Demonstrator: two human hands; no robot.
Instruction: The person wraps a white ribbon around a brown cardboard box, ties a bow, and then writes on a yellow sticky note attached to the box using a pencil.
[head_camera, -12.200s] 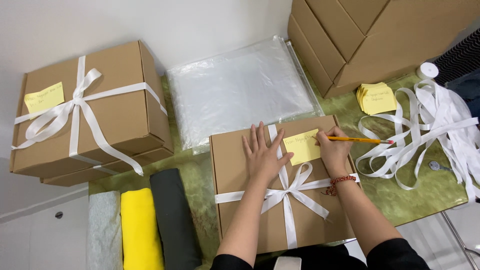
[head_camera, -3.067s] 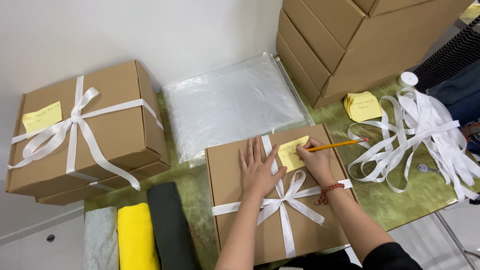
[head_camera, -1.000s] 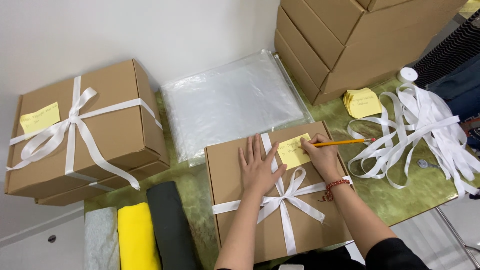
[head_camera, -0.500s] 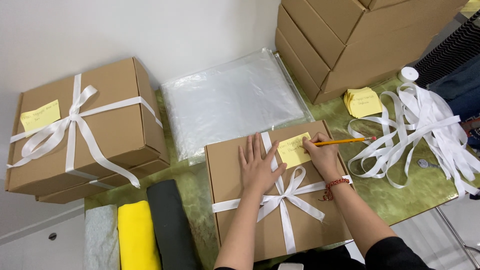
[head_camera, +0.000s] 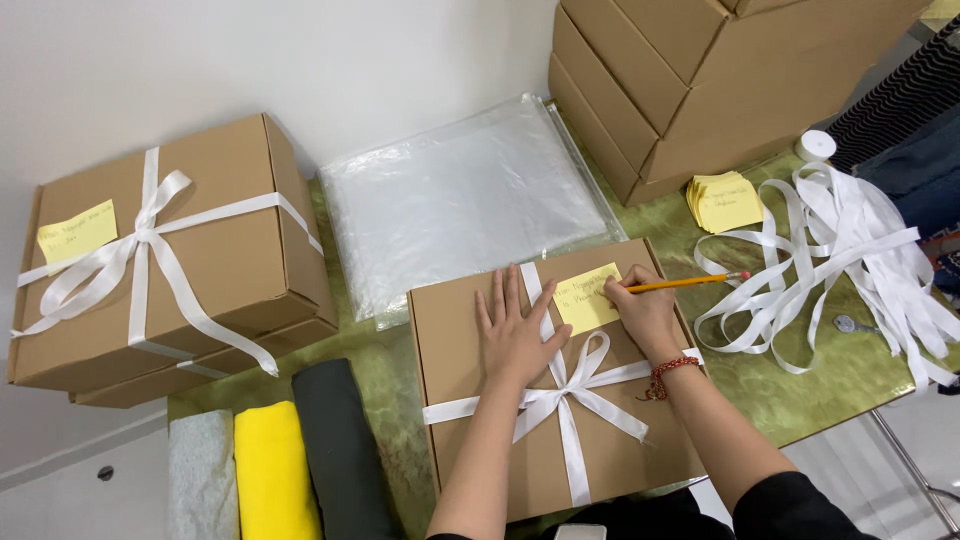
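A brown cardboard box (head_camera: 470, 400) tied with a white ribbon bow (head_camera: 565, 392) lies in front of me on the green table. My left hand (head_camera: 515, 330) rests flat on its lid, fingers spread. My right hand (head_camera: 645, 312) grips a yellow pencil (head_camera: 690, 284), tip down on a yellow sticky note (head_camera: 585, 297) stuck to the lid's upper right. A red bead bracelet (head_camera: 668, 372) circles my right wrist.
A second ribboned box with a sticky note (head_camera: 160, 260) stands at left. Clear plastic bags (head_camera: 460, 200) lie behind, stacked plain boxes (head_camera: 700, 90) at back right. A sticky note pad (head_camera: 725, 200), loose white ribbon (head_camera: 850, 240) and a ribbon roll (head_camera: 816, 145) lie right. Folded fabrics (head_camera: 265, 470) sit at front left.
My right hand with the pencil has shifted slightly across the sticky note. My left hand stays flat on the lid.
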